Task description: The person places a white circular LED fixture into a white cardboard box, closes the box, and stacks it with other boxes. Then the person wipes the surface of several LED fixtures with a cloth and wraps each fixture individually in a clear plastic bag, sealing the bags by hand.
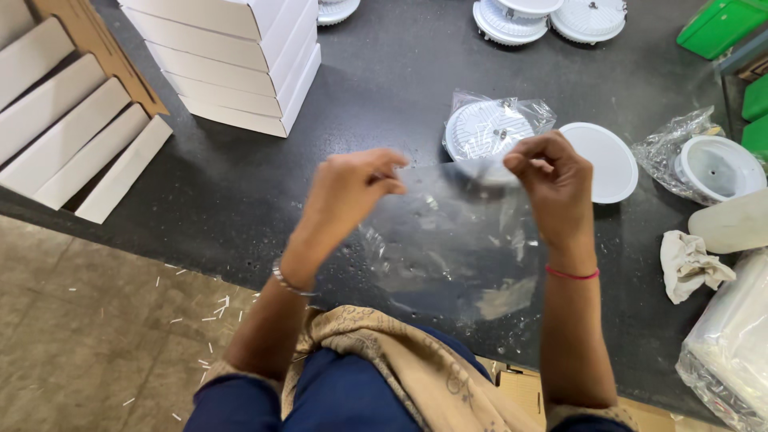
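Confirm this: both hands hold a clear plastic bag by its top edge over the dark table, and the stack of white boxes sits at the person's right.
Not quite. The head view shows the stack of white boxes at the person's left. The rest holds: the left hand and right hand hold the clear plastic bag over the dark table.

The table (384, 88) is dark grey with fine pale speckles. The bag (448, 240) at the centre is clear and colourless. At eleven o'clock the boxes (240, 56) are plain white, with brown cardboard (96, 40) beside them. At one o'clock the round lamps (512, 20) are white. The bins (720, 24) at two o'clock are bright green. A cream cloth (688, 264) lies at three o'clock. The floor (80, 336) is tan.
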A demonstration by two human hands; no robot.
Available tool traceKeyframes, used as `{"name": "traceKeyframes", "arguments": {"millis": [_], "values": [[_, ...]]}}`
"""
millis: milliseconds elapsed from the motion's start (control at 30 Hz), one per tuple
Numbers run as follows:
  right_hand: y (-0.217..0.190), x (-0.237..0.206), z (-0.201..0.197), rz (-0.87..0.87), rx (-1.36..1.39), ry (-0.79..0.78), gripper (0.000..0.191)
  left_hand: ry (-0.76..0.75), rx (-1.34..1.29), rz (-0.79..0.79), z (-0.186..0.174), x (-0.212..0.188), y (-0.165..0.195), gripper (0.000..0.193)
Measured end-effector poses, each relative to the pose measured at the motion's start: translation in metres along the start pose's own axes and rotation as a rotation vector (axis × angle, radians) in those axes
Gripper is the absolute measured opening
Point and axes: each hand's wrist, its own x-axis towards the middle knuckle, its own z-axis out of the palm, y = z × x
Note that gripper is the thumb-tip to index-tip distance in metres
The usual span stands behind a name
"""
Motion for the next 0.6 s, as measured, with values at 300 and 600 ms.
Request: {"name": "traceKeyframes", "arguments": {"millis": [300,600], "values": [[0.016,-0.009,-0.006,0.196,0.211,0.007,0.009,0.316,-0.483,-0.19,-0.007,-0.012,-0.023,0.013],[0.056,-0.027,0.003,0.112,0.329,0.152,0.022,0.346,-0.368,-0.129,0.019,-0.017,-0.019,0.004]]}}
